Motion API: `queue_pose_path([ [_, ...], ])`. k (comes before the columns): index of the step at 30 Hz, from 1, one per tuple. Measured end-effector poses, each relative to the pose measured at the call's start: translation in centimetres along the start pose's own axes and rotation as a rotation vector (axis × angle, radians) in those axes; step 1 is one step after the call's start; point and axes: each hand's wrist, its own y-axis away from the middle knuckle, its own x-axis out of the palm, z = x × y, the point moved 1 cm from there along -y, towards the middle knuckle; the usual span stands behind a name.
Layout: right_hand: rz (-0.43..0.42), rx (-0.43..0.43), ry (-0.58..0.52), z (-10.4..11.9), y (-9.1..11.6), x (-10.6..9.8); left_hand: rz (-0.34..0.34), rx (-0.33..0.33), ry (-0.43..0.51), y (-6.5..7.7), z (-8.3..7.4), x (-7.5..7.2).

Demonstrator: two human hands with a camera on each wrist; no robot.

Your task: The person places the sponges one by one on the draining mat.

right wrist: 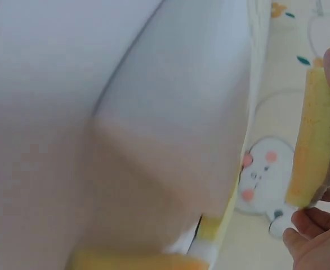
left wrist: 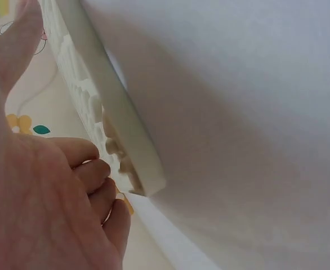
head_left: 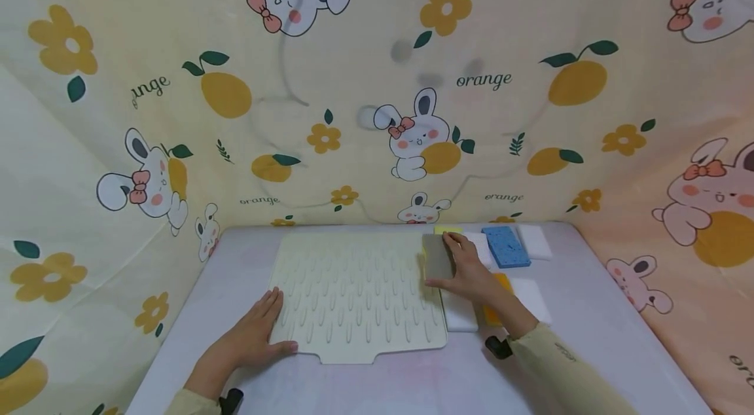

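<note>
A cream-coloured board with raised oblong ridges [head_left: 347,353] lies flat on the table. At its front left corner my left hand [head_left: 250,333] touches the edge, thumb along the front and fingers along the left side. In the left wrist view the left hand [left wrist: 47,185] is beside the board's thick rim [left wrist: 131,124]. My right hand [head_left: 468,268] grips a sponge [head_left: 437,258] over the board's right edge, its grey-brown side up. The right wrist view shows the sponge's yellow foam [right wrist: 312,138] between thumb and fingers of the right hand [right wrist: 322,242].
Right of the board lie a blue sponge [head_left: 506,247], an orange sponge [head_left: 491,317] and several white blocks [head_left: 535,241]. Some yellow piece [head_left: 448,230] shows behind the right hand. A printed cloth [head_left: 347,74] hangs behind and beside the white table [head_left: 353,395].
</note>
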Motion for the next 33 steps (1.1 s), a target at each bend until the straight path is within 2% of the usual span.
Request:
queue_pose_path([
  [8,0.028,0.014,-0.022,2.8,-1.3,1.7,0.038,-0.024,-0.017,-0.3,0.0,0.6],
  [14,0.027,-0.019,-0.022,4.5,-2.3,2.7,0.037,0.003,-0.006,0.0,-0.9,0.1],
  [17,0.027,-0.037,-0.031,5.2,-2.9,3.3,0.043,-0.004,-0.001,0.0,-1.2,-0.1],
  [26,0.033,-0.042,-0.06,7.1,-4.6,5.5,0.054,-0.019,-0.02,-0.2,-0.9,0.1],
  [33,0.023,-0.047,-0.111,9.1,-5.7,7.2,0.044,-0.019,-0.009,-0.3,-1.2,-0.4],
])
